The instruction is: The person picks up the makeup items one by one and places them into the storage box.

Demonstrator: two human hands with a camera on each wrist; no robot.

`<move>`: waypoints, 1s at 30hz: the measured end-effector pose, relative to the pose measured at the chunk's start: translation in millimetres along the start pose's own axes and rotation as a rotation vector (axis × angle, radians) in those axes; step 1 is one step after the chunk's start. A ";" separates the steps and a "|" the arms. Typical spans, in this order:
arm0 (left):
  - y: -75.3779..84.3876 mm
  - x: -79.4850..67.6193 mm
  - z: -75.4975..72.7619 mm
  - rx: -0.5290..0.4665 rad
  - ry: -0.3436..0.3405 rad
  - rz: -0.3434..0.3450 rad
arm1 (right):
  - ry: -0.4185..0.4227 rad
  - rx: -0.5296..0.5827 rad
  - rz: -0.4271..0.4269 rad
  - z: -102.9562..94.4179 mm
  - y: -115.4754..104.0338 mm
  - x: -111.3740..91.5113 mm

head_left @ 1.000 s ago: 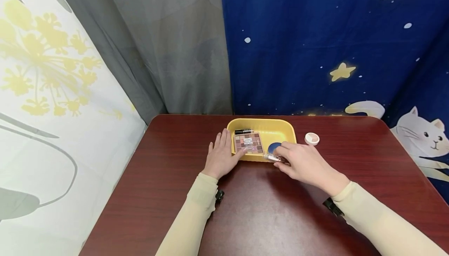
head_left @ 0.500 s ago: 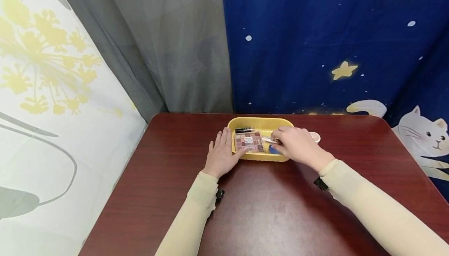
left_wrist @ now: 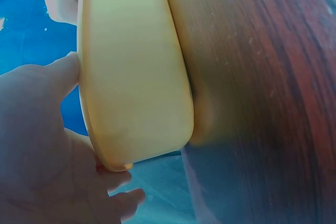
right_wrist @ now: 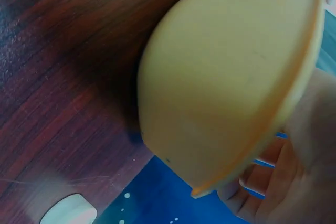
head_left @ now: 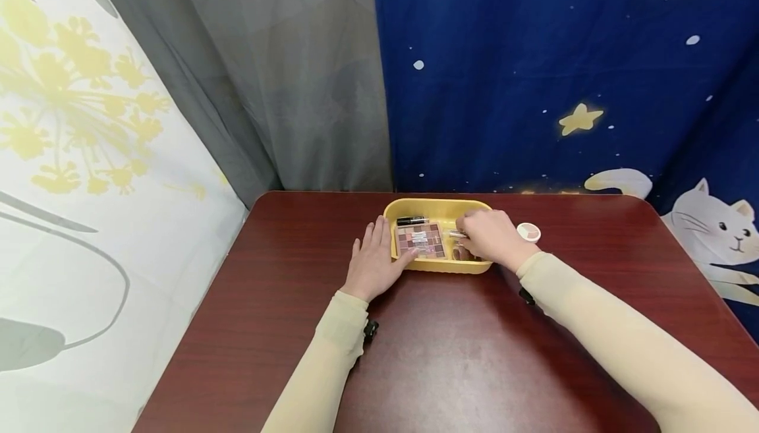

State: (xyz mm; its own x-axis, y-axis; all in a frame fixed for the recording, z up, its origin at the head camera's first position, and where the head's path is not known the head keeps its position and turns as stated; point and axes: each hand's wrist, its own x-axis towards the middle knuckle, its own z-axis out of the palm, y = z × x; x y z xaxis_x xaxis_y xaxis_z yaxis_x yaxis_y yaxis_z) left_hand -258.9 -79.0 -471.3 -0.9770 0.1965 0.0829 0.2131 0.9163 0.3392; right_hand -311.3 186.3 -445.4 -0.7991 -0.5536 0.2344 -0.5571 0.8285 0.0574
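A yellow tray [head_left: 437,266] stands on the table near its far edge. My left hand [head_left: 372,263] lies along the tray's left end with straight fingers, its thumb at the front rim. In the left wrist view the thumb [left_wrist: 65,72] touches the rim. My right hand [head_left: 491,235] reaches over the tray's right end, its fingers pinching a small slim clear tube [head_left: 457,234] low inside; much of the tube is hidden. Left of it lie an eyeshadow palette [head_left: 420,242] and a black-capped tube [head_left: 412,221]. Near the front wall, a shiny round piece [head_left: 460,253] is partly covered by the right hand.
A small round white pot [head_left: 528,232] with pale sections stands on the table [head_left: 450,347], right of the tray. Behind the table's far edge hang a grey curtain [head_left: 308,90] and a blue star-patterned curtain [head_left: 504,90].
The right hand has carried the clear tube from over the front rim back and down into the tray's right part. The left hand has stayed in place.
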 end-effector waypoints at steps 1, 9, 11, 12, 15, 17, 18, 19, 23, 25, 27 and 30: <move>-0.1 0.1 0.2 -0.004 0.000 0.001 | -0.006 -0.002 0.003 1.9 0.6 1.4; 0.7 0.2 -1.7 -0.012 0.012 0.000 | -0.051 0.002 0.030 8.7 7.6 16.2; 0.8 0.2 -2.3 -0.013 0.009 -0.003 | -0.059 0.009 0.034 10.9 9.2 19.5; 0.9 0.2 -2.5 -0.012 0.008 -0.003 | -0.064 0.014 0.039 12.3 9.5 20.7; 0.5 0.5 -1.8 -0.008 0.002 -0.001 | -0.074 0.020 0.047 18.0 10.7 23.2; 0.4 0.7 -1.3 -0.004 -0.001 0.004 | -0.083 0.030 0.060 21.1 10.8 24.5; 0.4 0.8 -1.1 -0.002 -0.001 0.006 | -0.083 0.038 0.067 22.3 10.7 25.1; 0.2 1.0 -0.9 0.001 -0.001 0.008 | -0.077 0.045 0.072 23.2 10.6 25.9; 0.8 1.0 -1.6 0.006 0.008 0.011 | -0.024 0.073 0.086 26.1 10.2 28.7; 1.0 0.9 -1.9 0.004 0.009 0.010 | 0.002 0.077 0.089 27.8 10.2 29.4; 1.0 0.5 -1.7 0.002 0.006 0.005 | 0.013 0.074 0.092 29.8 10.2 29.6; 0.4 -0.3 -1.1 -0.001 0.000 0.003 | 0.011 0.066 0.105 32.4 9.8 28.7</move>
State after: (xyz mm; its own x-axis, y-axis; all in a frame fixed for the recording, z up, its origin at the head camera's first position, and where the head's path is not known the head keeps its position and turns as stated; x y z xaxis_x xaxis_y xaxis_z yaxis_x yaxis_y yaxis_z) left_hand -258.5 -79.1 -470.2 -0.9764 0.1988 0.0839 0.2156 0.9153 0.3403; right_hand -347.0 175.8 -469.5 -0.8514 -0.4631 0.2464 -0.4845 0.8742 -0.0314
